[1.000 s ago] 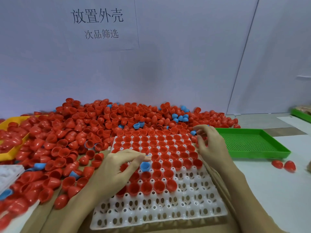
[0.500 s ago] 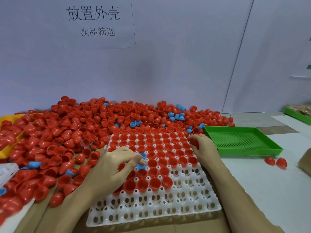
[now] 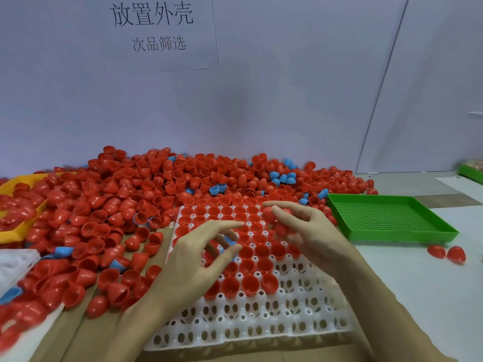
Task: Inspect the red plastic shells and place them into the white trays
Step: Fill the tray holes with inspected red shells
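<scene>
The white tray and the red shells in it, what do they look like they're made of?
White tray: seemingly moulded plastic, slightly translucent, with regular round cells and cut-out holes. Red shells: thin, hard, glossy plastic by the look; their rims are thin and their curved sides carry bright highlights. The exact plastic cannot be told from the picture.

The red shells (image 3: 109,205) in the big heap look like smooth glossy plastic, with small bright reflections on their round sides. The few blue shells (image 3: 283,176) have the same plastic look, a little less shiny. The white tray (image 3: 251,325) is thin moulded plastic, slightly translucent, with a soft shine. The green tray (image 3: 386,218) is rigid plastic with a perforated floor, rather matt. The sheet under the white tray looks like brown cardboard (image 3: 86,333), matt. The sign (image 3: 154,30) on the wall is white paper
</scene>
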### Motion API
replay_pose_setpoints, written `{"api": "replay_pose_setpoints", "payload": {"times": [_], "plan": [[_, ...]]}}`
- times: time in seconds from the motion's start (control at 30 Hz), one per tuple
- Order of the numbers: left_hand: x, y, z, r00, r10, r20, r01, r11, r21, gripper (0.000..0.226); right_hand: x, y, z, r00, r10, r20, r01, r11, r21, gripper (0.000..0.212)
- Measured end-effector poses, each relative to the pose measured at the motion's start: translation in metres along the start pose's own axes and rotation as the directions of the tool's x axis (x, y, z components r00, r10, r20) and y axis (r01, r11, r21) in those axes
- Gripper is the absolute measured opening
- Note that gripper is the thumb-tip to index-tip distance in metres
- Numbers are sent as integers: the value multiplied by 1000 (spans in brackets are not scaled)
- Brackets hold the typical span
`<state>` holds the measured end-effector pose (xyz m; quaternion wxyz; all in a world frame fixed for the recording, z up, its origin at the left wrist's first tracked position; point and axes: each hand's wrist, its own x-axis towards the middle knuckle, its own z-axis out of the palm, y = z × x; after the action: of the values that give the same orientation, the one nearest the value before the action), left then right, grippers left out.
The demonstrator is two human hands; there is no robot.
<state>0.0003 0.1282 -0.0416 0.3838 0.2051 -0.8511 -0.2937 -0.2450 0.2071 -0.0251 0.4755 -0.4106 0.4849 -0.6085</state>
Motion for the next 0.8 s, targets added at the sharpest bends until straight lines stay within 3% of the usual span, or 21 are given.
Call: {"api": "replay_pose_setpoints", "payload": {"times": [0.1,0.2,0.43,0.67,0.8], "plan": [[-3,7,7,999,34,16,-33,999,-43,53,-5,3,22,985,50,166,-38,996,-78,27],[-5,9,12,1000,0,-20,-1,999,-52,53,-9,8,38,970,78,232,-51,991,-121,26],[-2,5,4,988,-153,-26,150,983,-104,26,-9,11,46,962,160,220,-169,985,25,31],[0,0,2,964,-261,-50,243,941,-235,15,-10,9,47,963,181,199,-202,976,87,31],[2,-6,-2,948,-301,-99,260,919,-297,21,-8,9,44,968,198,155,-214,972,93,29]]}}
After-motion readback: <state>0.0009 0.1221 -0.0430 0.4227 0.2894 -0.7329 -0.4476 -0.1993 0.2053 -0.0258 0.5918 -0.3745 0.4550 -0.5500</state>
